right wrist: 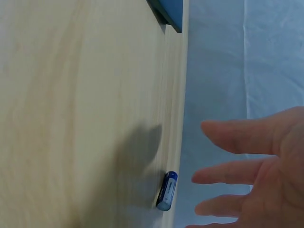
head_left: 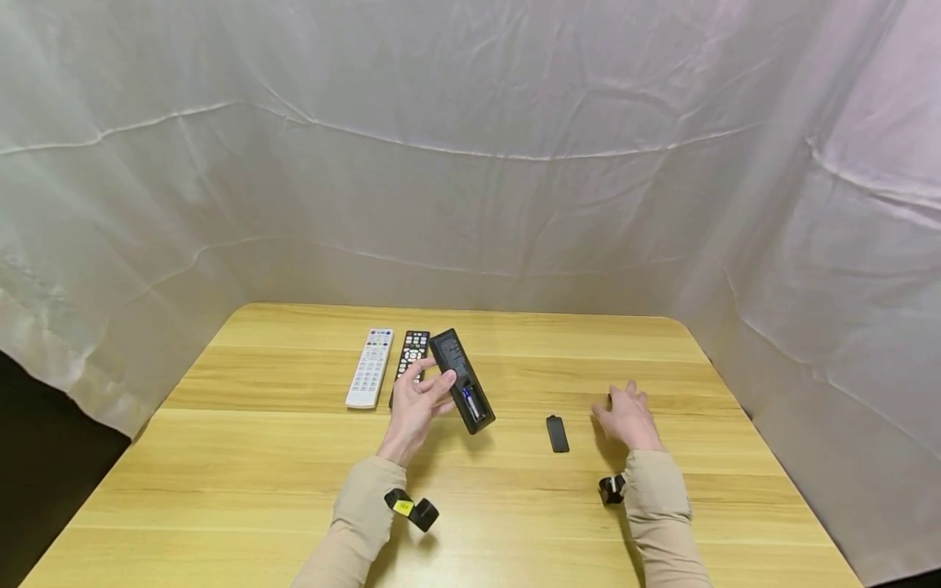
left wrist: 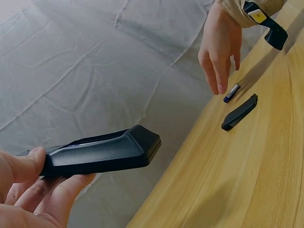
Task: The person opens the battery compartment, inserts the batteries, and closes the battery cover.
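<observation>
My left hand grips a black remote control off the table, thumb on top and fingers beneath. Its back faces up with the battery compartment uncovered, and one blue-and-silver battery lies inside. The left wrist view shows the same remote side-on. My right hand hovers at the right over a loose battery, fingers extended and apart from it. That battery lies on the wood in the right wrist view, near the fingertips. A small black battery cover rests between the two hands.
A white remote lies at the back left of the wooden table. Beside it is another black remote, partly hidden by my left hand. Pale curtains surround the table's back and sides.
</observation>
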### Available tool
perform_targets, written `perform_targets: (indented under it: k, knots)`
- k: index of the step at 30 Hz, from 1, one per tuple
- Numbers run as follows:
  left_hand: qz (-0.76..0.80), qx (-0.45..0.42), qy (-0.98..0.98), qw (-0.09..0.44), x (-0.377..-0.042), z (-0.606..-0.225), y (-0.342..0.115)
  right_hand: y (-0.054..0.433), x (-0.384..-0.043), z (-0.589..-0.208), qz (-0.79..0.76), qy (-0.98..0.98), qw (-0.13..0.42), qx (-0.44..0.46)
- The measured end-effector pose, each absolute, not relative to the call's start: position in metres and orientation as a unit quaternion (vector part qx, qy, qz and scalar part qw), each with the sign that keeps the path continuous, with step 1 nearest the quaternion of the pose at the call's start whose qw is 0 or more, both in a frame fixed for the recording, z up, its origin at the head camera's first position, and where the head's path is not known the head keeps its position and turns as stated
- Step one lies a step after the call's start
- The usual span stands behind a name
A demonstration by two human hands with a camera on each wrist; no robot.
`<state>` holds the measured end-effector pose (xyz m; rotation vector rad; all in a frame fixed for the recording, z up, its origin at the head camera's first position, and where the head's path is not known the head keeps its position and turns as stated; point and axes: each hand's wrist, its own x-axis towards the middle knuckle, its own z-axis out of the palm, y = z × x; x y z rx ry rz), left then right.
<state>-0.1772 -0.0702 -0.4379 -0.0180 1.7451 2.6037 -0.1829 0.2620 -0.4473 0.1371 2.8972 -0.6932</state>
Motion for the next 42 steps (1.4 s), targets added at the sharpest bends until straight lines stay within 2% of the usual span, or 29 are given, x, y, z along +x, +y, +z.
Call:
perform_targets:
  k: [14, 30, 42]
  knots:
    - [0.833, -0.012, 0.554, 0.006, -0.1787, -0.4382, -0.0688, 0.2635, -0.184, -0.4513, -0.232, 0.966, 0.113, 0.01]
    - [0.834, -0.017, 0.552, 0.005, -0.1782, -0.4372, -0.0684, 0.26, -0.1827, -0.4482, -0.231, 0.968, 0.097, 0.023]
    - [0.831, -0.014, 0.555, 0.004, -0.1778, -0.4366, -0.0695, 0.2601, -0.1817, -0.4537, -0.229, 0.972, -0.019, 0.041]
